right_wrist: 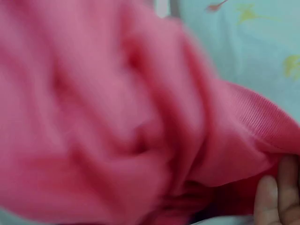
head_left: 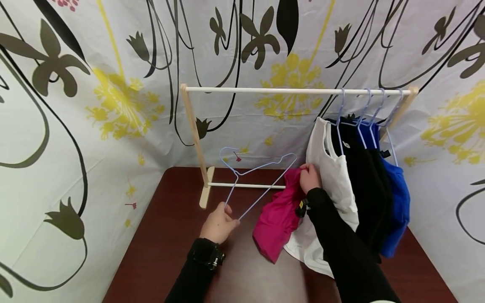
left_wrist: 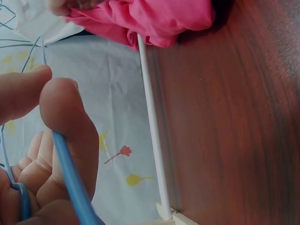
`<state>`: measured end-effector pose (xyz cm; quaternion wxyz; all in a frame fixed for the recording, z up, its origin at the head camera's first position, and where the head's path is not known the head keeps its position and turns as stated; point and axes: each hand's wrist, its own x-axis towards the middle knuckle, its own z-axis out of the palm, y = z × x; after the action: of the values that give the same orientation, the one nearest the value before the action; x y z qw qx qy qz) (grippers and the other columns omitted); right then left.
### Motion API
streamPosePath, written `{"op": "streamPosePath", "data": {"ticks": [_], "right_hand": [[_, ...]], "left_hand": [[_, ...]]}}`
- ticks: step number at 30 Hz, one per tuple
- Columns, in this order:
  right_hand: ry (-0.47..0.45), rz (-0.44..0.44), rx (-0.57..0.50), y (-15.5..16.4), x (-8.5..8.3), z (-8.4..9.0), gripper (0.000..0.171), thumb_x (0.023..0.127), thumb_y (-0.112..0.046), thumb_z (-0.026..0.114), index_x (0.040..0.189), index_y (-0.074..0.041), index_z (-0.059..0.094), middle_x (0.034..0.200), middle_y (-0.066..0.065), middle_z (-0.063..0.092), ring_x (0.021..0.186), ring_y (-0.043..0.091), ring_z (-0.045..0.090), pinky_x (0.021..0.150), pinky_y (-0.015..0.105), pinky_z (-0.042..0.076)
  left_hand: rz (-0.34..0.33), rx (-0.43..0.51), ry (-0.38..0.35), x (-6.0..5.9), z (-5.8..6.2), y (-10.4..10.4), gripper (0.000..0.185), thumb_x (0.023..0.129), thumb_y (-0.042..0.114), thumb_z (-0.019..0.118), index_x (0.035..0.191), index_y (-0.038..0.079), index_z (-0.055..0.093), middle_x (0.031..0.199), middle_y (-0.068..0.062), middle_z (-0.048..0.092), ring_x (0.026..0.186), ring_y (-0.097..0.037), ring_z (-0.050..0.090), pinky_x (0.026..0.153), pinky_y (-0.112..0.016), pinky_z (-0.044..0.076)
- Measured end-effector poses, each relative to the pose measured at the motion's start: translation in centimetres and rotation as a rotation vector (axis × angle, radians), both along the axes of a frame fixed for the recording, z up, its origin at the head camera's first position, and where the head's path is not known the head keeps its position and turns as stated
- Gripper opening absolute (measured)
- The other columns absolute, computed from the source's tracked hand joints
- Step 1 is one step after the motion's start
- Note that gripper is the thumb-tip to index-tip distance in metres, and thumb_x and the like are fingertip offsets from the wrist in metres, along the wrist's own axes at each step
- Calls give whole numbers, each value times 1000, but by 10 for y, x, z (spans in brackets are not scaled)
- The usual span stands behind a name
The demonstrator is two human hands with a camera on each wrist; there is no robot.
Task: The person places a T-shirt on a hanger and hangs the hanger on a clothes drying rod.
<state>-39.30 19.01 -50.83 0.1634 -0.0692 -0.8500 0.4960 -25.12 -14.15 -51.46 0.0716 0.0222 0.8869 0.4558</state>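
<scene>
I see a brown table (head_left: 170, 252), wooden clothes rack (head_left: 295, 90) with white top (head_left: 333, 176), black top (head_left: 369, 189) and blue top (head_left: 398, 198) hanging, pink shirt (head_left: 278, 219) gripped at its upper edge by my right hand (head_left: 310, 177) beside the white top, pale blue wire hanger (head_left: 257, 172) pinched at its corner by my left hand (head_left: 219, 224).

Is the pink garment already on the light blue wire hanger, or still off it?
Off. The pink garment hangs bunched from the right hand, while the left hand holds the bare light blue wire hanger beside it.
</scene>
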Motion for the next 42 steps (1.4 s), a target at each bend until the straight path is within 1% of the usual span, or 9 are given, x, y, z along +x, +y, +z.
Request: {"op": "streamPosePath", "data": {"ticks": [4,10,18,23,28,32,35,39,42], "right_hand": [[35,22,1,-7,0,23,31,94,0,35,114,7,57,123,28,56,116,39,50,102,44,36],[24,-15,105,-6,-2,46,34,98,-9,40,118,5,64,123,24,63,114,38,56,101,44,40],[-50,-16,175,9,4,62,39,103,-25,49,122,4,66,122,24,65,109,37,58,94,43,44],[-59,-4,191,11,13,68,40,104,-30,51,122,2,67,117,23,65,103,35,58,89,42,44],[-50,160,268,-2,22,70,39,104,-25,52,129,1,65,117,22,67,95,31,66,85,40,51],[-73,352,255,-13,30,71,44,100,-16,52,137,6,54,96,17,69,69,25,68,70,33,53],[-95,447,286,-17,34,72,52,94,-12,53,142,8,48,85,11,70,70,19,68,76,30,50],[-81,461,412,-18,39,73,51,94,-8,55,143,3,50,90,9,73,77,20,71,82,38,51],[37,408,573,-16,43,73,36,98,-7,55,133,-2,63,96,10,72,84,25,69,81,44,52]], "left_hand": [[-8,1,4,1,0,-2,40,90,25,77,117,9,51,76,4,66,62,-17,62,60,-37,48],[-33,8,26,3,3,-3,37,91,24,76,114,10,51,75,4,67,62,-18,62,60,-38,48],[-22,-18,9,7,9,-3,35,91,27,76,114,12,54,78,5,67,67,-18,61,61,-38,47],[-13,-107,54,9,8,0,31,91,28,77,109,15,56,77,8,67,66,-14,60,60,-38,45],[3,-161,107,11,5,6,30,90,29,77,108,17,57,75,11,66,64,-10,59,60,-37,43],[6,-157,131,14,5,12,29,91,28,77,109,17,57,75,10,66,62,-10,58,58,-37,43],[8,-150,127,16,6,16,29,91,28,76,110,17,57,75,9,67,62,-10,58,58,-36,44],[18,-149,121,18,8,19,28,92,28,76,110,17,57,76,9,66,63,-11,58,59,-36,44],[14,-145,124,19,9,20,27,92,28,76,109,19,57,76,10,66,63,-11,58,59,-36,44]]}}
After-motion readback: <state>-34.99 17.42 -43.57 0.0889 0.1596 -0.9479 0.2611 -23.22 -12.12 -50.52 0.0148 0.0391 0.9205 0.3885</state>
